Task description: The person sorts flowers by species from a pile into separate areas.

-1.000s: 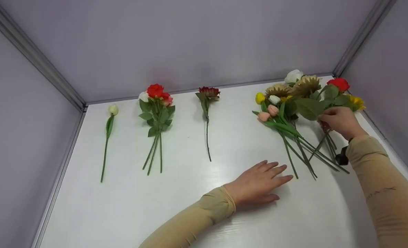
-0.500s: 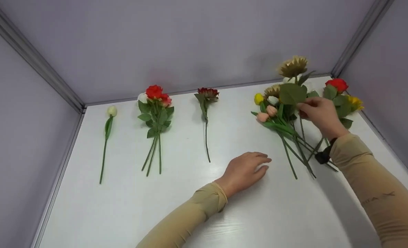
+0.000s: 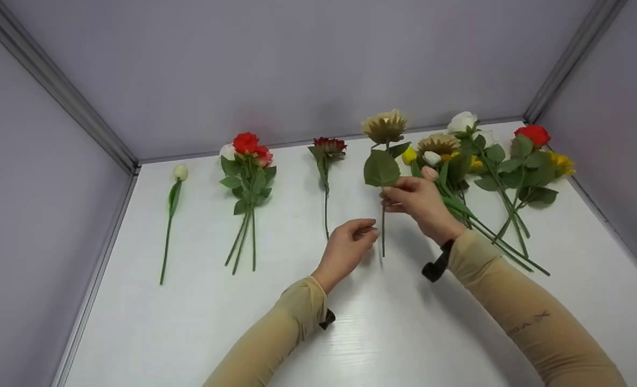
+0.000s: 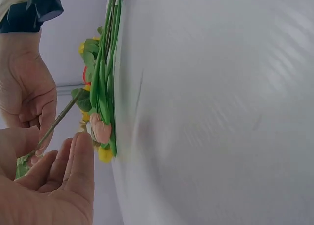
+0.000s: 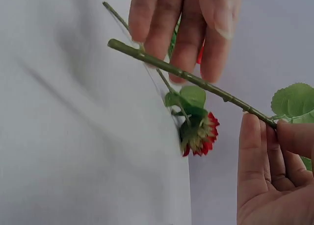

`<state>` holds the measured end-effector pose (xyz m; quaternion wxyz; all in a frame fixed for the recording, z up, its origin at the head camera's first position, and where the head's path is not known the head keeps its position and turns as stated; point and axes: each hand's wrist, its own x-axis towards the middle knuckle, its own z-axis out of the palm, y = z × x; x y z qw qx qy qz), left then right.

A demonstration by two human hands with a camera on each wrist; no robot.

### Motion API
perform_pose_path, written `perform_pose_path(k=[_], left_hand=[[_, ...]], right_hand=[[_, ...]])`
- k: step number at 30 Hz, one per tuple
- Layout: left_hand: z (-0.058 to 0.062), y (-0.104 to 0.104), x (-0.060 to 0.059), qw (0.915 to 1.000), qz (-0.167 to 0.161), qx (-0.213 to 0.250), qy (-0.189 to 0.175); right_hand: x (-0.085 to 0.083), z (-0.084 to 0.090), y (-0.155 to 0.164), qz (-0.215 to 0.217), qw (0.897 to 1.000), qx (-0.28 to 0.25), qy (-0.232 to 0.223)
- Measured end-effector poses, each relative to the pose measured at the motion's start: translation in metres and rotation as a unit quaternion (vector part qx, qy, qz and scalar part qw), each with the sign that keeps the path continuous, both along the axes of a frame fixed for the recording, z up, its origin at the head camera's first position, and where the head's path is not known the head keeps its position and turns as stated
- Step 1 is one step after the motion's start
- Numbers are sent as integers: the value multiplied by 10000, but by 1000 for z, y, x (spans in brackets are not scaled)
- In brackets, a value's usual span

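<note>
My right hand (image 3: 424,204) pinches the stem of a beige sunflower (image 3: 385,129) just below its broad green leaf, and the flower stands upright above the table. In the right wrist view the bare lower stem (image 5: 186,77) slants from the thumb and fingertips. My left hand (image 3: 345,250) is beside the lower stem, its fingers loosely bent. Seen from the left wrist, its fingers (image 4: 81,161) extend near the stem without wrapping it. A dark red flower (image 3: 330,146) lies behind my left hand, its stem end hidden.
On the right lies a mixed pile with pink tulips (image 3: 429,173), another beige sunflower (image 3: 439,144), white roses (image 3: 463,122) and a red rose (image 3: 533,135). Toward the left are a rose bunch (image 3: 248,156) and a single white tulip (image 3: 180,172). Grey walls (image 3: 307,64) enclose the white table (image 3: 135,333).
My right hand has lifted the beige sunflower from the right pile and carried it left to the middle. My left hand has moved left and up, its spread fingers now bent near the stem.
</note>
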<state>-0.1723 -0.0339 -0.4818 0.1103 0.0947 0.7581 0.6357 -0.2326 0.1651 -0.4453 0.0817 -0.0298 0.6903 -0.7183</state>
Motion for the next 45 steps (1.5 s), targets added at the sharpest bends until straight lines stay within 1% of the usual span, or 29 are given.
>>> perform_pose_path(k=[4, 8, 15, 25, 31, 33, 35, 37, 38, 40, 42, 45], left_hand=[[-4, -8, 0, 9982, 144, 529, -252], [-7, -14, 0, 9965, 297, 691, -374], [-9, -22, -4, 9960, 475, 569, -490], [-8, -26, -7, 9970, 548, 300, -458], [-7, -30, -11, 9977, 518, 69, -428], [-6, -34, -13, 9977, 528, -107, -416], [-4, -40, -18, 9968, 561, -425, -376], [-1, -47, -25, 9939, 638, -862, -266], [1, -51, -29, 9911, 692, -1121, -187], [4, -58, -37, 9824, 806, -1685, 2], [6, -63, -45, 9717, 898, -2176, 181], [6, -68, -54, 9573, 941, -2708, 369]], right_hand=[[3, -6, -19, 61, 9998, -184, -39], [6, -9, -29, 35, 9993, -338, -159], [8, -11, -43, -25, 9988, -406, -284], [5, -16, -55, -216, 9990, -198, -322], [5, -17, -57, -214, 9992, -71, -338], [4, -18, -56, -177, 9993, 43, -317], [3, -18, -55, -131, 9993, 224, -265], [2, -19, -53, -145, 9986, 477, -179], [1, -20, -51, -151, 9980, 601, -146], [0, -21, -49, -195, 9964, 814, -128], [0, -22, -47, -242, 9951, 950, -148], [-1, -24, -46, -271, 9947, 966, -224]])
